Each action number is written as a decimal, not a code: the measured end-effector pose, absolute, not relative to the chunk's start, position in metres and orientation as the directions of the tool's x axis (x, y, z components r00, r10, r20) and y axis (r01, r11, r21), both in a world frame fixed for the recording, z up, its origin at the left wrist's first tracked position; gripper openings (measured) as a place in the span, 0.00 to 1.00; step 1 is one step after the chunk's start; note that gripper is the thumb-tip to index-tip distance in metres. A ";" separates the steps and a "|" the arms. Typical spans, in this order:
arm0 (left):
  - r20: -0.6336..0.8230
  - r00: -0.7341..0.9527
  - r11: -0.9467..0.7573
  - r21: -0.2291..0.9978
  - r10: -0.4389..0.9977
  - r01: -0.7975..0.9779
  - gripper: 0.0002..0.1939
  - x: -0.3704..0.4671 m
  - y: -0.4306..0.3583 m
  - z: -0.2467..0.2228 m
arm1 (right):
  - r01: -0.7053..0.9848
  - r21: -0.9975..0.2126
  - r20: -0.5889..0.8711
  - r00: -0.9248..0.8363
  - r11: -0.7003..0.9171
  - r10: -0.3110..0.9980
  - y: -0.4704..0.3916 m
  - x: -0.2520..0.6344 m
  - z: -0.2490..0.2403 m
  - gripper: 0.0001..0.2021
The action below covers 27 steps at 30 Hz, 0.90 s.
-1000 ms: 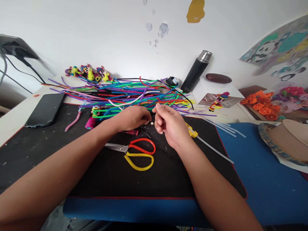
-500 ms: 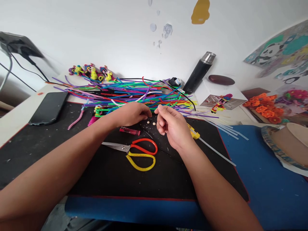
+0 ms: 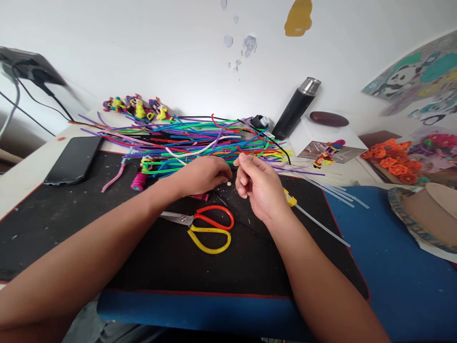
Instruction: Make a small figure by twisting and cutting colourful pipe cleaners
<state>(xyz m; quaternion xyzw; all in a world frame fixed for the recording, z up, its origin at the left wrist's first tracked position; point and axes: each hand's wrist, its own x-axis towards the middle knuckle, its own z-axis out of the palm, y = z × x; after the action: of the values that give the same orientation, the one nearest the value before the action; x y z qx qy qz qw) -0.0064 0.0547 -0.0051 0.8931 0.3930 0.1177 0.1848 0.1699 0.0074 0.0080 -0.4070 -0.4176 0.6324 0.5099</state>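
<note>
My left hand (image 3: 207,174) is low over the black mat (image 3: 157,267), fingers bent down and drawn together; what is at their tips is hidden. Just beyond the fingertips lies a small beige bead-like piece (image 3: 229,184). My right hand (image 3: 260,186) is raised beside it, thumb pressed to the curled fingers, and anything pinched there is too small to make out. Scissors (image 3: 210,228) with one red and one yellow handle rest in front of both hands. Partly under my left hand shows a dark red tool (image 3: 202,196). A yellow glue gun (image 3: 291,199) with a clear glue stick sits behind my right wrist.
Many coloured pipe cleaners (image 3: 200,133) are heaped along the back. Small pipe-cleaner figures (image 3: 139,108) sit at back left, near a phone (image 3: 73,161). A black thermos (image 3: 296,108) stands by the wall. Loose glue sticks (image 3: 339,190) and orange flowers (image 3: 396,159) are at right.
My left hand has moved slightly right and closer, covering one of the two beige pieces and most of the dark red tool. My right hand has shifted slightly right.
</note>
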 end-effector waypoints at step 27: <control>0.065 0.265 -0.023 0.987 0.962 -0.161 0.16 -0.008 0.045 0.028 | -0.258 -0.965 -0.010 -0.134 -0.044 0.991 0.005 0.168 0.006 0.20</control>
<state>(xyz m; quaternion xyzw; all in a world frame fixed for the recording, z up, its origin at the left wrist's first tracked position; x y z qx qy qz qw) -0.0076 0.0447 0.0280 0.5335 0.3755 0.4761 0.5896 0.1685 0.0048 0.0057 -0.4029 -0.4551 0.5998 0.5203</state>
